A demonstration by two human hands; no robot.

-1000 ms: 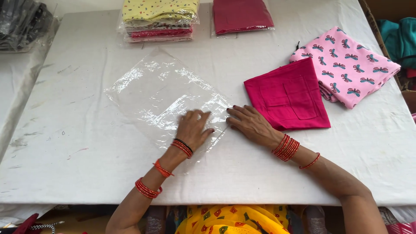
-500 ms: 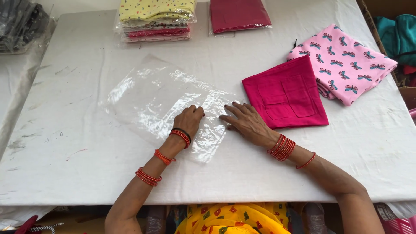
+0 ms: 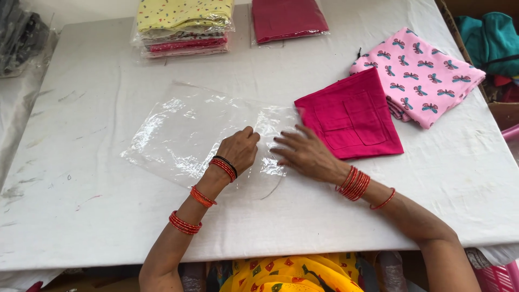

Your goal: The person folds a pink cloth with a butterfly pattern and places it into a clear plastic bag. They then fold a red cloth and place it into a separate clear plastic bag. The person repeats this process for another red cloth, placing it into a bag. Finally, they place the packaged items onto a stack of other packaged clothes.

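Left hand [image 3: 239,151] curled loosely, fingertips pinching the near right part of a clear plastic bag [image 3: 189,135] lying flat on a white table [image 3: 81,216]. Right hand [image 3: 304,154] spread flat, fingers wide, resting palm down on the bag's right edge, holding nothing. Red bangles on both wrists and forearms. Bag set at a slight angle in the middle of the table, empty and shiny. Just right of the right hand, a folded pink cloth [image 3: 351,116] with a stitched pocket, its near corner close to the fingers. Touching that cloth at the far right, a folded light pink cloth with butterfly print [image 3: 427,75]. At the far edge, a stack of bagged clothes [image 3: 184,24], yellow on top, and beside it a bagged dark red cloth [image 3: 289,19]. Well off to the right, beyond the table, a teal cloth [image 3: 486,43].
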